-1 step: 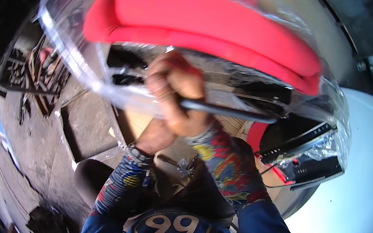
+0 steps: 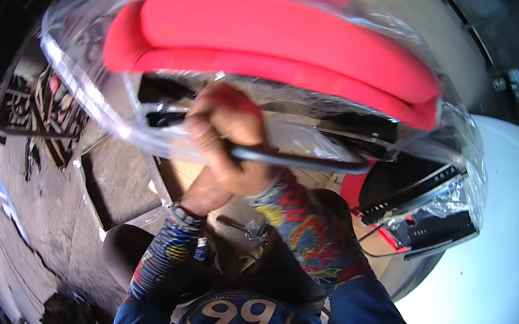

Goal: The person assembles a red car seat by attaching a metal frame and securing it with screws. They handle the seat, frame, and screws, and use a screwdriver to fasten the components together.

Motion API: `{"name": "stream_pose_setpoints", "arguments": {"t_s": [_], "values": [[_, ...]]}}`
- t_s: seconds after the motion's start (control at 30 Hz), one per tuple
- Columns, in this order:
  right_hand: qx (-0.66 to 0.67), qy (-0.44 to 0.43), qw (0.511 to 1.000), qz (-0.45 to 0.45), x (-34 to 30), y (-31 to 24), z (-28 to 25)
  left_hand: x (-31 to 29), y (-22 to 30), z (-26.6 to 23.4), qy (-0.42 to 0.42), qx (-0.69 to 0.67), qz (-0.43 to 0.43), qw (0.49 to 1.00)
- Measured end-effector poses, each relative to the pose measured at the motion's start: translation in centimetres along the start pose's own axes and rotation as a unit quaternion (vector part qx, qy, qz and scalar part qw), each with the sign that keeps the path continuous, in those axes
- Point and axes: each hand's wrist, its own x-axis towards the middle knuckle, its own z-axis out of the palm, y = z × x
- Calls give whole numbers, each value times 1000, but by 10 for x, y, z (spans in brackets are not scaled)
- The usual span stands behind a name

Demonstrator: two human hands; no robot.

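Note:
My right hand (image 2: pixel 233 126) is closed in a fist around a dark, slender rod (image 2: pixel 312 163), which sticks out to the right and looks slightly curved. My left hand (image 2: pixel 205 189) lies just below and partly behind the right one, its fingers hidden. Both hands are at the open underside of a red padded seat part (image 2: pixel 276 36), which is wrapped in clear plastic film (image 2: pixel 76 89). Dark metal frame pieces (image 2: pixel 359 125) show below the padding. A shiny metal part (image 2: pixel 163 108) lies left of the fist. The hands are blurred.
A second red and black part with slotted dark rails (image 2: pixel 422 193) leans at the right, partly under film. Beyond it is a large pale rounded surface (image 2: pixel 508 214). Scrap metal pieces (image 2: pixel 49 115) are heaped at the left. A rectangular frame (image 2: pixel 95 189) lies on the floor.
Both hands and the rod have shifted slightly left. The red seat part appears a little lower and farther left in view. The right hand's hold has not changed.

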Motion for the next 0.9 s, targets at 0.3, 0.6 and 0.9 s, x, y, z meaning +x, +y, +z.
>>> {"name": "stream_pose_setpoints", "arguments": {"t_s": [0.3,0.6,0.9], "values": [[-72,-52,996,6,-44,11,21,-52,47,-17,-308,264,-226,885],[470,185,814,285,-104,13,38,8,169,46,-67,439,111,889],[-34,567,563,601,-263,135,-101,20,153,68,48,430,116,894]]}}
